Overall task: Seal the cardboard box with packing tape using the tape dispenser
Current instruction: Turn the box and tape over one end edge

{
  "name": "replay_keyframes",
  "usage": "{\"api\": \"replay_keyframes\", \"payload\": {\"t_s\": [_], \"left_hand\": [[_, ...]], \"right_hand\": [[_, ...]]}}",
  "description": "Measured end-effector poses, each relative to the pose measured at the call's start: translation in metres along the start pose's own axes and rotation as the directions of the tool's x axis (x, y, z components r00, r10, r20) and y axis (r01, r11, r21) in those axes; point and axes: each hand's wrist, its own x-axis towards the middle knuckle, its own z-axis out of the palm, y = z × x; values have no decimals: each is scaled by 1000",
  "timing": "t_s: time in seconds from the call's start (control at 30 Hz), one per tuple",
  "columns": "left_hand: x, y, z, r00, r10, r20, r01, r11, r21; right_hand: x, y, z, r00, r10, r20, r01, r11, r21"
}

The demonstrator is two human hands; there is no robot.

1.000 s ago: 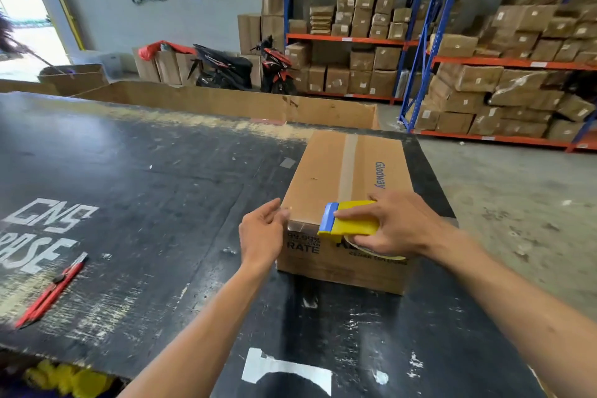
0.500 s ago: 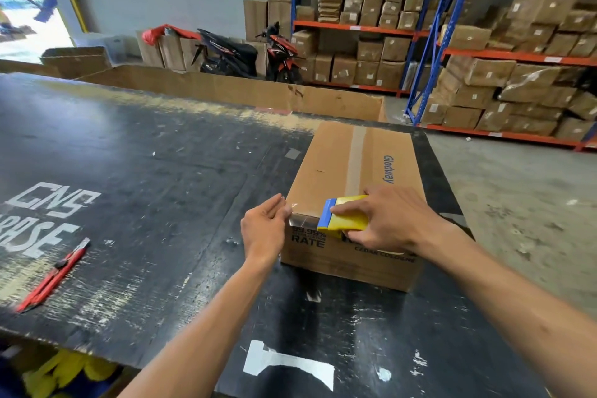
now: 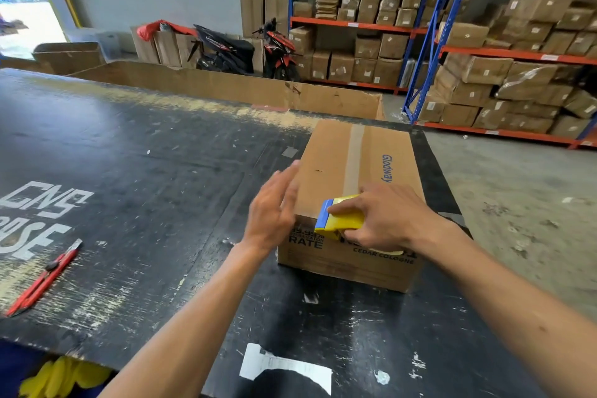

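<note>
We stood at a scuffed black worktable (image 3: pixel 135 171) in a warehouse, where a brown rectangular cardboard box (image 3: pixel 326 168) sat near the table's right edge. 1 strip of clear packing tape (image 3: pixel 354 158) ran along the box's top seam. Our right hand (image 3: pixel 384 216) was closed around a yellow and blue plastic tape dispenser (image 3: pixel 339 216), pressed at the box's near top edge. Our left hand (image 3: pixel 274 207) hovered open beside the box's left side, fingers spread and blurred, holding nothing. With no hand bracing it, the box might have slid when we pulled to cut, leaving the tape wrinkled or unstuck on the front face.
</note>
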Motion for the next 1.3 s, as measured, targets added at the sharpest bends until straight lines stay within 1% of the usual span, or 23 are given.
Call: {"api": "replay_keyframes", "payload": {"t_s": [0.03,0.07,0.1,0.2,0.3,0.4,0.47,0.57,0.67,0.77,0.83,0.93,1.07,1.13,1.2,1.27,1.3], "left_hand": [[3,-2,9,994,74,85,-76,997,28],[5,-7,19,983,122,136,-131,990,56],[7,-12,27,977,155,147,-171,980,103],[5,-27,40,966,245,78,-257,915,309],[4,-34,38,927,357,113,-373,851,370],[4,-33,36,903,411,127,-424,805,415],[4,-33,37,907,396,145,-418,797,436],[6,-35,34,922,336,190,-386,807,447],[7,-32,31,932,293,213,-360,820,445],[7,-27,34,919,315,235,-390,807,443],[7,-24,36,909,330,254,-413,797,440],[6,-23,31,887,310,341,-443,778,446],[10,-21,27,832,305,464,-520,718,462],[13,-20,27,785,296,545,-578,667,470],[18,-17,26,713,337,615,-677,558,479],[25,-13,27,615,389,686,-776,452,439],[28,-12,29,561,406,722,-816,416,401]], "right_hand": [[0,0,-1,1000,3,3,-3,1000,2],[1,0,-1,1000,4,4,-4,1000,2],[1,0,-1,1000,5,2,-5,1000,0],[1,0,0,1000,6,-6,-6,1000,-14],[4,-4,0,1000,2,5,-2,1000,-26],[4,-7,-3,1000,-9,6,9,999,-53],[3,-5,-4,1000,-21,0,21,998,-64],[-4,3,-6,999,-49,-1,49,997,-58],[-21,21,-13,998,-64,9,65,993,-101],[-38,35,-19,998,-50,24,54,985,-166],[-38,32,-13,998,-39,44,48,973,-225],[-30,24,-5,997,-21,74,38,970,-239],[-29,27,-9,990,-21,141,54,971,-231],[-29,27,-9,987,-28,157,65,969,-237],[-30,28,-8,985,-38,166,80,964,-252],[-31,30,-6,984,-41,173,85,963,-256],[-32,31,-6,984,-43,171,86,963,-257]]}}
